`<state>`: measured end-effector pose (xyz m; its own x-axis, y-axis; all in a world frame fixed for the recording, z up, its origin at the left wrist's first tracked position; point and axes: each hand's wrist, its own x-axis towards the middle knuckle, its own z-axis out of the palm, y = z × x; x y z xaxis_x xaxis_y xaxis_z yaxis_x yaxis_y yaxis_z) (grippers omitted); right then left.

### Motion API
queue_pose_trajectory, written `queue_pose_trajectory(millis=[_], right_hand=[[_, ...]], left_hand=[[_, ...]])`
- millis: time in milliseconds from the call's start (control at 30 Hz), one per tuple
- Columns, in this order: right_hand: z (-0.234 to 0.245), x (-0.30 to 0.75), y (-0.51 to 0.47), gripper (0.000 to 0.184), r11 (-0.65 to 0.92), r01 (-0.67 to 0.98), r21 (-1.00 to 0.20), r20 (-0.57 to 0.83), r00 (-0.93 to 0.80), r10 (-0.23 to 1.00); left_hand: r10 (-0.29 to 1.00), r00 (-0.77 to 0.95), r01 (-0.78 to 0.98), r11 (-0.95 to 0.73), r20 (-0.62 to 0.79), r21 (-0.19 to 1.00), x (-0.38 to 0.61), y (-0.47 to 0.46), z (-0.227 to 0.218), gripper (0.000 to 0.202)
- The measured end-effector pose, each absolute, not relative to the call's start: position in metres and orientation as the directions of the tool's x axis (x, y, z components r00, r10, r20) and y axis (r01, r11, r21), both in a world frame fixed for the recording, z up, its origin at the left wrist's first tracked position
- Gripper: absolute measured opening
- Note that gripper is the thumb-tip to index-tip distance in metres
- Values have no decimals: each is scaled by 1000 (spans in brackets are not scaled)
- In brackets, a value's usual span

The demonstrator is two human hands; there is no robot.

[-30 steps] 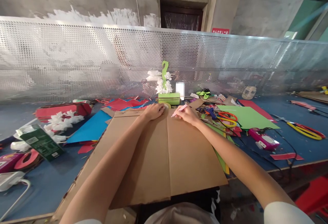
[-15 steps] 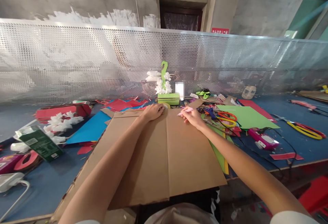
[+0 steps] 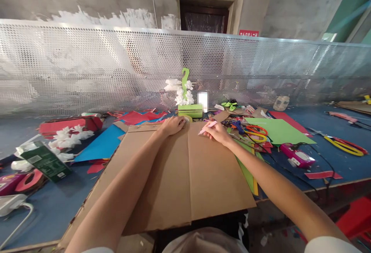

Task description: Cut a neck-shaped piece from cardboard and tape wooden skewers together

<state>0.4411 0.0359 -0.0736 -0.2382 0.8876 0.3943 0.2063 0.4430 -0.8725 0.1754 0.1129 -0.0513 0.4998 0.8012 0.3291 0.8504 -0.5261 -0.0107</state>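
Observation:
A large sheet of brown cardboard (image 3: 220,179) with a crease down its middle lies in front of me. My left hand (image 3: 174,124) rests at its far edge, fingers curled at a roll of clear yellowish tape (image 3: 188,119); the fingers partly hide the roll. To the right of the crease, my right hand (image 3: 216,132) grips a pink pen (image 3: 209,127) with its tip pointing down and left, close to the cardboard. Whether the tip touches the surface, I cannot tell. Small star-like marks show on the cardboard's far left flap.
Behind the cardboard stands a green paper stand (image 3: 190,111) with white tufts. Scissors (image 3: 344,145), a magenta device (image 3: 297,155) with cables and green paper (image 3: 279,131) lie right. A dark green box (image 3: 45,160) and blue paper (image 3: 101,145) are left. A perforated metal screen (image 3: 87,71) borders the back.
The pen in my right hand has shifted slightly left and down, its tip now lower over the cardboard. My left hand has stayed in place.

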Motion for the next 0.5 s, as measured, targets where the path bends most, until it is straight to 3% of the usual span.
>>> queue_pose_trajectory(millis=[267,500], right_hand=[[-70,429,33,31,447,191,-874,402,-233,885],[-67,423,25,30,485,289,-825,389,-331,860]], left_hand=[[801,501,849,-528,328,-6,176,111,-49,38],[801,500,850,-526,328,-11,174,114,-52,40]])
